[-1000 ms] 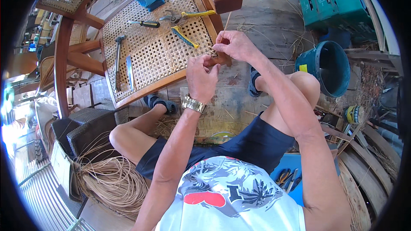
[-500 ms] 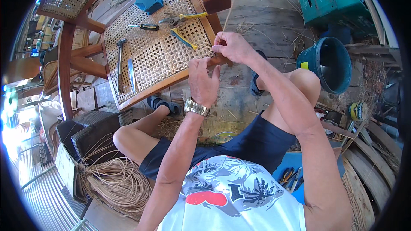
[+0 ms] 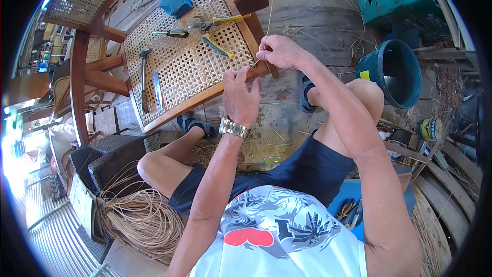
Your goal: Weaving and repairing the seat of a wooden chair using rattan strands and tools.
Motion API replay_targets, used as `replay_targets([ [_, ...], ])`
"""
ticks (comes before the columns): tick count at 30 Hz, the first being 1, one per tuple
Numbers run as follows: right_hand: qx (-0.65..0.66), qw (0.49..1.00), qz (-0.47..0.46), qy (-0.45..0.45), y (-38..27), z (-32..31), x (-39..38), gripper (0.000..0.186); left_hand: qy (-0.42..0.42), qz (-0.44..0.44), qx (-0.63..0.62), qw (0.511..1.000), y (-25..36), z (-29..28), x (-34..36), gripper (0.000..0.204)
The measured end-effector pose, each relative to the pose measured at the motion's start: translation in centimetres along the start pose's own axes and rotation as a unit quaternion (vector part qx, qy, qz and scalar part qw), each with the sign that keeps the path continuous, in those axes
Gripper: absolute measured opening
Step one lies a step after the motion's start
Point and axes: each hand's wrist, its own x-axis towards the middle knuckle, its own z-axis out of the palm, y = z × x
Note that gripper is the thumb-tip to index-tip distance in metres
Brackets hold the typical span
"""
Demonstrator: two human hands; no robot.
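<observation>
A wooden chair with a woven cane seat (image 3: 179, 66) stands in front of me. My right hand (image 3: 281, 52), closed in a pinch, holds a thin cane strand (image 3: 270, 7) at the seat's near right corner. The strand runs upward from my fingers. My left hand (image 3: 242, 96) rests on the front rail beside that corner, fingertips over the seat edge and thumb apart. On the seat lie a hammer (image 3: 143, 79), a flat metal strip (image 3: 157, 91), a screwdriver (image 3: 171, 33), yellow-handled cutters (image 3: 205, 23), a yellow-and-blue handle (image 3: 218, 46) and a blue cloth-like piece (image 3: 176, 3).
A coil of cane (image 3: 143, 220) lies at lower left near a dark woven piece (image 3: 115, 161). To the right stand a green bucket (image 3: 382, 77), green crates (image 3: 397, 0) and a small yellow tin (image 3: 429, 130). Pliers (image 3: 346, 209) lie on a blue surface at my right side.
My right hand has shifted slightly left and down, and the strand above it stands more upright. The left hand stays on the rail, barely moved.
</observation>
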Motion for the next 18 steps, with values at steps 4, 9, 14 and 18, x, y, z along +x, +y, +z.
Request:
replay_targets([
  [4, -0.024, 0.998, -0.052, 0.012, -0.4, 0.0, 0.3, 0.018, -0.015, -0.009, 0.019, 1.0, 0.8, 0.1, 0.1, 0.04],
  [9, -0.072, 0.982, -0.176, 0.019, 0.3, 0.1, 1.1, 0.014, -0.049, -0.052, 0.047, 0.996, 1.0, 0.7, 0.3, 0.039],
  [14, 0.003, 0.992, -0.126, -0.018, -0.4, -0.1, 1.4, 0.008, -0.047, -0.032, 0.032, 0.998, 0.5, 1.3, 1.1, 0.022],
  [18, -0.014, 0.993, -0.113, 0.0, -1.2, -0.3, 1.0, 0.015, 0.019, -0.008, -0.031, 0.999, 0.2, 0.7, 0.6, 0.016],
])
